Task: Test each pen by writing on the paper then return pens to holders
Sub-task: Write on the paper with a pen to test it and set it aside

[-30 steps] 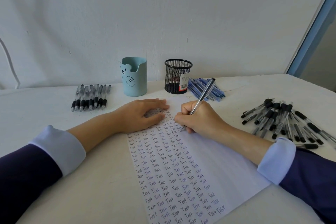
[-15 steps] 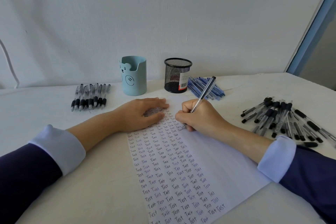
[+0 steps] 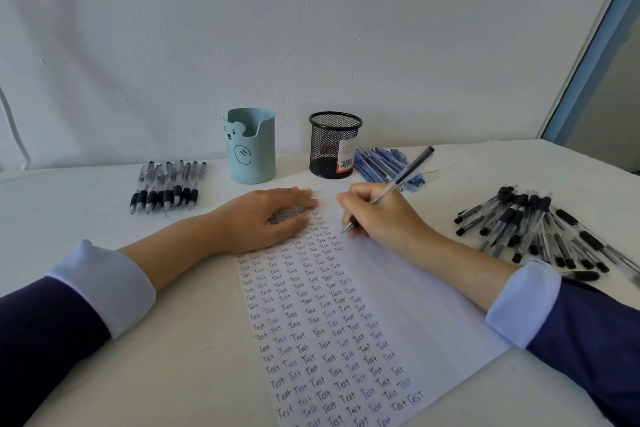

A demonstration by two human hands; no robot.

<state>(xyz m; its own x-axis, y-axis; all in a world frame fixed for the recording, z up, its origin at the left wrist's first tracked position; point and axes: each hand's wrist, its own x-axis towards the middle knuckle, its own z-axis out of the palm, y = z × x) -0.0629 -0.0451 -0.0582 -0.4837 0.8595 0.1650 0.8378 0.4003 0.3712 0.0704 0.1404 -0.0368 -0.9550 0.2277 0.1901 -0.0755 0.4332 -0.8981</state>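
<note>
A white sheet of paper [image 3: 398, 305] lies in front of me, its left half filled with rows of the word "Test". My right hand [image 3: 384, 215] grips a clear pen [image 3: 401, 178] with a black end; its tip touches the paper near the top of the written columns. My left hand [image 3: 263, 218] rests flat on the paper's upper left part, fingers straight. Behind the paper stand two holders: a light blue bear cup [image 3: 251, 146] and a black mesh cup [image 3: 334, 144].
A row of black-grip pens [image 3: 166, 187] lies at the back left. Blue pens [image 3: 381, 163] lie right of the mesh cup. A large heap of black-capped pens [image 3: 540, 229] covers the right side. A white wall rises behind the table.
The pen has tilted lower and more to the right, and its tip now shows below my right hand's fingers. My left hand has stayed on the paper.
</note>
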